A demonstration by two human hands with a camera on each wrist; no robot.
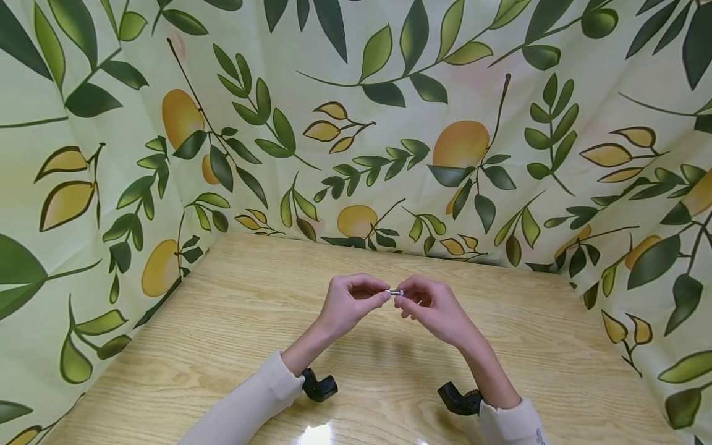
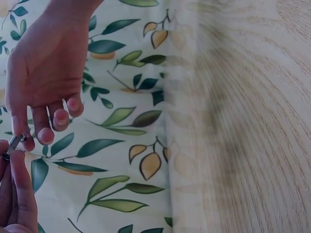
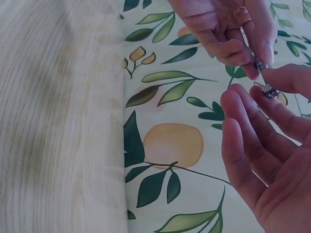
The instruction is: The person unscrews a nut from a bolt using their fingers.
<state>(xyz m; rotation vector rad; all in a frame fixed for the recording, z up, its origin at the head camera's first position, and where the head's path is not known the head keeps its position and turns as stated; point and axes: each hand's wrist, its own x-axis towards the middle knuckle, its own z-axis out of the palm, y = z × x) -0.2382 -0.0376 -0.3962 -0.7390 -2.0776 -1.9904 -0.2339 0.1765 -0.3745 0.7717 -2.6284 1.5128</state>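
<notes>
the patterned cloth hangs round the back and sides, and below it lies the table, its wood grain pale. a bright patch of glare shows near the front edge of the view, so the metal would best be turned away from it. two pale sleeves reach in from the front, ending at the wrists.

the hands meet above the table, near each other. the left hand is nearly closed at thumb and forefinger, pinching one end of a small metal bolt; the right hand pinches the other end, its spare fingers loosely bent and apart. black wrist mounts sit under both wrists, well clear of the work.

the bolt runs between the two sets of fingertips, roughly level, off the table. the step in hand looks like fine work at its ends. to do it well, i would let one hand hold steady while the other turns, keep both pinches in line with the shaft, and squeeze lightly: so small a thing could slip or tilt.

smallest is a collar-like piece by the left fingertips; whether nut or washer i cannot tell.
</notes>
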